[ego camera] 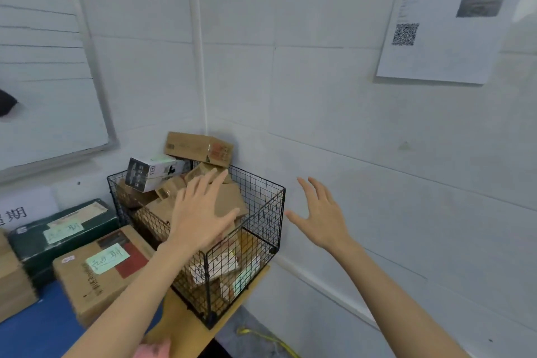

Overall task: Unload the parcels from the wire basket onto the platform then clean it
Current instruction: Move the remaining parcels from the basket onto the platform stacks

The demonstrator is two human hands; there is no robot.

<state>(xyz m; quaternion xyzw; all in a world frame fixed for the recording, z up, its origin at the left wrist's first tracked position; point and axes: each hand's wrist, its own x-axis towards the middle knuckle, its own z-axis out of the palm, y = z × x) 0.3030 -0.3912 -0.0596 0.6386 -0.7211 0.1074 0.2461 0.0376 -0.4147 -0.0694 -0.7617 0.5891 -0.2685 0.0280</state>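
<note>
Presently the wire basket stands on a wooden shelf in the corner where two white walls meet, its back edges close to both. It is heaped above its rim with parcels. A long brown box lies highest, against the corner. A white-and-black box sits tilted at the back left. Several smaller brown boxes fill the middle, and more packets show through the mesh lower down.

Your left hand is over the middle of the heap, fingers straight and spread, palm down. Whether it touches the cardboard cannot be told. Your right hand is in the air just beside the basket's right side, fingers spread and thumb out, holding nothing and clear of the mesh.

To the left of the basket a brown carton with a pale green note lies on a blue surface, and a dark green box lies behind it. A whiteboard hangs on the left wall. A printed sheet with a square code is fixed to the right wall. A yellow cable lies on the floor below the shelf.
</note>
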